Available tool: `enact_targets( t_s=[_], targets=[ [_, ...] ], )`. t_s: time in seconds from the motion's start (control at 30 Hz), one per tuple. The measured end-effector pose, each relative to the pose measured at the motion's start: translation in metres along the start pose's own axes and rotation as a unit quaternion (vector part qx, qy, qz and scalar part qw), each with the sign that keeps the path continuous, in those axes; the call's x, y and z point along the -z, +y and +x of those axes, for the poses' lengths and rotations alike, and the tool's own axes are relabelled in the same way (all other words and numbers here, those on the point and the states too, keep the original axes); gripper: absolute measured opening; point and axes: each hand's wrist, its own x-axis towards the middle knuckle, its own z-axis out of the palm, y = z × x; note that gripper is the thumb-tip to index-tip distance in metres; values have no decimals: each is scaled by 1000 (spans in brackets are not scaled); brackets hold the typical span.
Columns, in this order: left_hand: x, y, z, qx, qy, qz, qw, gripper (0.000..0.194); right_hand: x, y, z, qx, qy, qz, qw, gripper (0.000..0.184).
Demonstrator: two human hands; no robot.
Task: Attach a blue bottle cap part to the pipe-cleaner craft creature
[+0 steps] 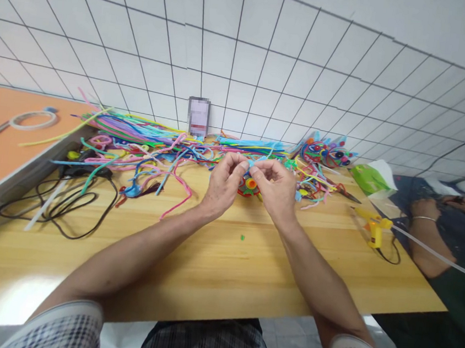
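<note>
My left hand (227,180) and my right hand (275,185) meet over the middle of the table, thumbs and fingertips pinched together. Between the fingertips shows a bit of light blue pipe cleaner (254,164). Just below it is a round, colourful pipe-cleaner figure (251,185) with an orange and yellow centre and red edging. My hands hide its sides, and I cannot tell whether the blue piece is joined to it. A tiny green scrap (242,237) lies on the wood nearer to me.
Pipe cleaners (137,131) are heaped along the tiled wall. Finished-looking figures (328,151), scissors (349,194) and a green packet (375,177) lie to the right. A yellow glue gun (376,230) is beside a co-worker's arm (429,239). Black cable (74,213) coils at left; a phone (198,116) leans upright.
</note>
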Motion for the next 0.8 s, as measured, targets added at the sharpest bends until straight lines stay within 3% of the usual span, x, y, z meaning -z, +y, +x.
enact_targets(
  t_s=[0.1, 0.27, 0.37, 0.47, 0.6, 0.7, 0.8],
  targets=[
    [1, 0, 2, -14, -19, 21, 999, 17, 1, 0, -1, 26, 19, -44, 999, 9],
    [11, 6, 10, -97, -63, 115, 987, 9, 8, -3, 1, 108, 35, -128, 985, 10],
    [14, 8, 13, -99, -78, 113, 986, 11, 11, -4, 2, 143, 24, -148, 978, 9],
    [13, 7, 14, -56, -80, 42, 994, 17, 11, -1, 4, 93, -6, -99, 991, 6],
    [9, 5, 12, 16, -60, -56, 996, 25, 8, 3, 6, -11, -42, 23, 999, 25],
    [4, 2, 8, 47, -34, -103, 993, 27, 2, 3, 5, -38, -41, 73, 996, 36],
    [-1, -3, 5, 60, -4, -132, 989, 27, -1, 3, 3, -40, -20, 79, 996, 36]
  ],
)
